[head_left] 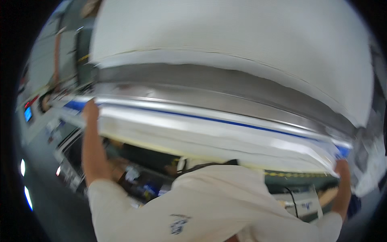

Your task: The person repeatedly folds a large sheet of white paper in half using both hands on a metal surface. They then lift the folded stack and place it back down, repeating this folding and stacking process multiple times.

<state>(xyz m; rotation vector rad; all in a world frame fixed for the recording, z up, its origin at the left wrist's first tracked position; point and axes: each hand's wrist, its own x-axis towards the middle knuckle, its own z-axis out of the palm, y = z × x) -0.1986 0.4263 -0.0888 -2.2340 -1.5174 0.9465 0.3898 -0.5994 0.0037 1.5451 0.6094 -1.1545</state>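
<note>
- The white sheet point(209, 135) stretches crosswise in front of the person, just below a shiny metal bar point(225, 115) and a narrow blue strip point(193, 116).
- The left hand point(91, 109) is at the sheet's left end, beside the strip; blur hides its fingers, so I cannot tell whether they pinch anything.
- The right hand point(342, 164) is well apart from the left, its fingers closed on the sheet's right corner, near the strip's blue end.
- Beyond the bar lies a grey metal surface point(181, 74), with a large white panel point(234, 32) farther off.
- A small lit screen point(28, 113) shows at far left.
</note>
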